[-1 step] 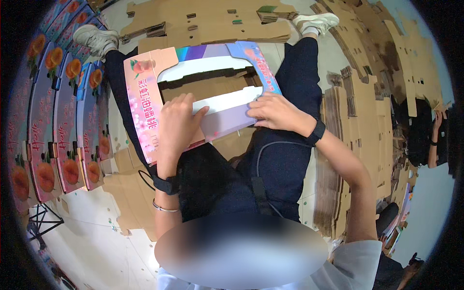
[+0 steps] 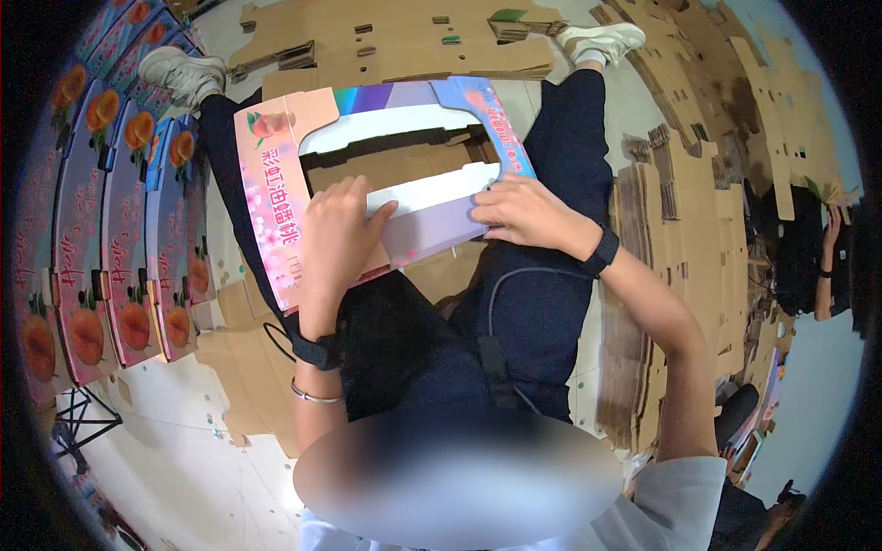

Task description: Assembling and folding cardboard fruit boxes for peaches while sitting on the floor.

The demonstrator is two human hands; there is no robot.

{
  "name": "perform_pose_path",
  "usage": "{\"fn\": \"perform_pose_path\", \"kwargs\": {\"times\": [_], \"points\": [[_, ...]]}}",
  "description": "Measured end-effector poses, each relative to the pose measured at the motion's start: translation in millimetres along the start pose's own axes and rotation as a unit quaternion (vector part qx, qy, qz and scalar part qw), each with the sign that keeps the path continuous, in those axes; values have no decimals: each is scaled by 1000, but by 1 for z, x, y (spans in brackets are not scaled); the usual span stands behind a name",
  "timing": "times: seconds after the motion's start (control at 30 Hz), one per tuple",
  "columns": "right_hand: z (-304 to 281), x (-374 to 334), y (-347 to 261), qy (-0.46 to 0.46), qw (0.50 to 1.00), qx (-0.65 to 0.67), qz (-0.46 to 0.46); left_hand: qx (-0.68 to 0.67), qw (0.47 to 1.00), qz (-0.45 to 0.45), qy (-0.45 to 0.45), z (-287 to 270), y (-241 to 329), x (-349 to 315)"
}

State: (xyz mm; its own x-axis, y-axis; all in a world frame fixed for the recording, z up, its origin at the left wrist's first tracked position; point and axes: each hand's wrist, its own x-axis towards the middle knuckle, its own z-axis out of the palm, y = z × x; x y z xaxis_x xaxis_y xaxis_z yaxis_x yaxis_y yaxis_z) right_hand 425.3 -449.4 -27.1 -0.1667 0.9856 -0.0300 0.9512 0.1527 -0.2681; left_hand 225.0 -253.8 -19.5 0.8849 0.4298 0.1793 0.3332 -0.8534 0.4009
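A printed cardboard fruit box in pink, lilac and blue, with peach pictures, sits between my spread legs. Its top has a wide opening with white inner edges, through which brown cardboard shows. My left hand grips the near side of the box towards its left corner, with the thumb along the white edge. At the near right corner my right hand pinches the same wall, its fingers over the rim. What the fingertips do inside the box is partly hidden.
Several finished-looking peach boxes stand in a row at the left. Flat brown cardboard sheets lie beyond my feet, and tall stacks of cardboard line the right. Another person's arm shows at the far right.
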Motion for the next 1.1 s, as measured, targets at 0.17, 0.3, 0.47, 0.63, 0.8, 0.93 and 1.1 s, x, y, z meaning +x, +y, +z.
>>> {"fn": "perform_pose_path", "kwargs": {"times": [0.17,0.3,0.47,0.63,0.8,0.93,1.1], "points": [[5,-5,-8,23,998,-51,21,7,1000,11,13,1,1,-1],[9,-10,-10,50,986,-149,46,32,999,14,23,7,0,0],[14,-12,-6,46,978,-200,35,25,996,45,73,14,-2,3],[20,-11,-7,-28,976,-212,30,38,996,40,69,13,-2,-1],[24,-14,-12,56,980,-185,46,34,995,47,85,12,-1,-2],[25,-16,-12,50,980,-187,47,38,995,47,77,12,0,-2],[29,-18,-15,73,977,-184,72,52,993,49,92,14,2,-5]]}}
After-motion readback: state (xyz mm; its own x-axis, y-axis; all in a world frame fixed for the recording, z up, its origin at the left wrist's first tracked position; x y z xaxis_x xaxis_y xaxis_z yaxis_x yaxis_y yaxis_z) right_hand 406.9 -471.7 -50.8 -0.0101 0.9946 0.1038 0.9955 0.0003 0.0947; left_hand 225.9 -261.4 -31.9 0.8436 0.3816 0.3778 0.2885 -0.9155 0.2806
